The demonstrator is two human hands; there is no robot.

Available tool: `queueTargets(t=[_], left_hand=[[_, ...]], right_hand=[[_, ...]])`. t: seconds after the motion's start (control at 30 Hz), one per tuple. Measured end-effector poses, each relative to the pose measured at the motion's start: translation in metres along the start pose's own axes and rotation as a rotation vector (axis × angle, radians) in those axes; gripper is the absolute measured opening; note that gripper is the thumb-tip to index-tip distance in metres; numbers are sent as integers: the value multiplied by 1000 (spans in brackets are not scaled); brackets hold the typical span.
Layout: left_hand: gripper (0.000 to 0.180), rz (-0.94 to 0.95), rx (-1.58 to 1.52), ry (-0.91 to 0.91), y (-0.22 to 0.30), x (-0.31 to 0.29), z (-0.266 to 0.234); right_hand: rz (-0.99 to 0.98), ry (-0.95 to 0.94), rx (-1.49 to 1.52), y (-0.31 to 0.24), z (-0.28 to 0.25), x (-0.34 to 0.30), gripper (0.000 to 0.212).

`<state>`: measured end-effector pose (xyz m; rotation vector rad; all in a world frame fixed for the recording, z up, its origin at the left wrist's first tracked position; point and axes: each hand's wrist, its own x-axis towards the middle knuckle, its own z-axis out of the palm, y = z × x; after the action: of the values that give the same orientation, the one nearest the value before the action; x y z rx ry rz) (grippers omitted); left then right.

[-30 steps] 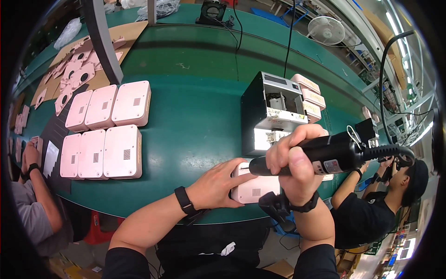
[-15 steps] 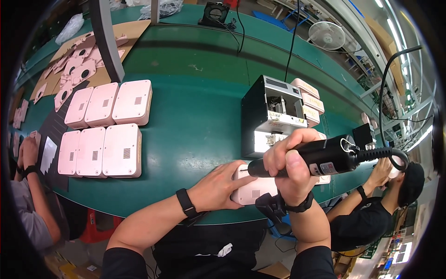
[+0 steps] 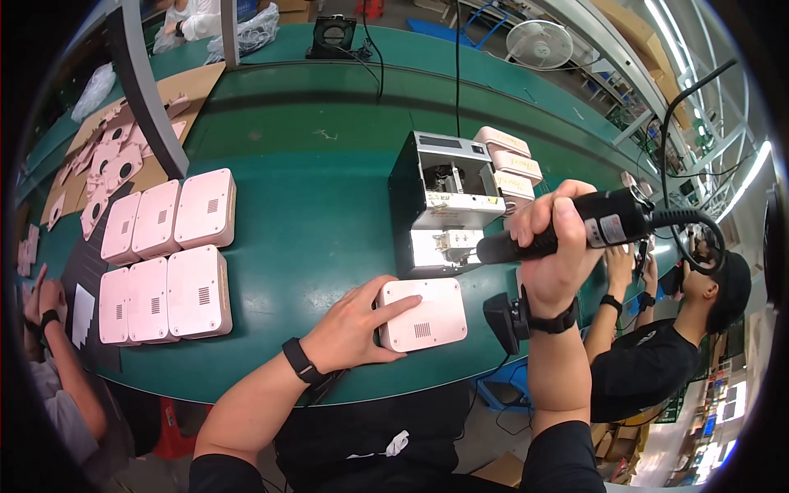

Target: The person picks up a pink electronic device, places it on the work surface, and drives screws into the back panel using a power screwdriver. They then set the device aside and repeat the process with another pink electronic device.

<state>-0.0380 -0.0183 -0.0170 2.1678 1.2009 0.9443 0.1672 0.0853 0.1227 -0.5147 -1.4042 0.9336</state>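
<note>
A pink plastic box [image 3: 436, 316] with rounded corners, a slotted vent and corner holes lies flat near the table's front edge. My left hand [image 3: 349, 322] grips its left end, thumb at the near side and index finger stretched over the top. In my right hand [image 3: 559, 238] is a black corded electric screwdriver [image 3: 604, 220], fingers wrapped round its body. It points left, its tip end at the front of a black and silver screw feeder [image 3: 444, 201]. Whether the bit touches a screw there I cannot tell.
Several similar pink boxes [image 3: 197, 292] stand in two rows at left. More pink housings [image 3: 514, 168] are stacked behind the feeder. Pink flat parts [image 3: 107, 160] lie on cardboard at far left, by a grey post [image 3: 148, 90]. Co-workers sit on both sides; the screwdriver cord [image 3: 699, 215] loops at right.
My right hand has lifted the screwdriver off the pink box and carried it to the feeder's front. The left hand stays on the box, which now shows its whole top. The view has shifted.
</note>
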Motion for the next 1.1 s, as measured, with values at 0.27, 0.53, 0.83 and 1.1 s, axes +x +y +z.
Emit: queueTargets(t=[0.27, 0.53, 0.83, 1.1], left_hand=[[82, -13, -21, 11, -1, 0, 0], [83, 0, -54, 24, -7, 0, 2], [81, -13, -17, 49, -3, -4, 6], [78, -4, -36, 82, -5, 12, 12]], right_hand=[[193, 3, 35, -9, 1, -14, 16], [220, -120, 70, -45, 9, -65, 26], [255, -162, 97, -41, 4, -83, 29], [267, -134, 194, -29, -4, -84, 30]])
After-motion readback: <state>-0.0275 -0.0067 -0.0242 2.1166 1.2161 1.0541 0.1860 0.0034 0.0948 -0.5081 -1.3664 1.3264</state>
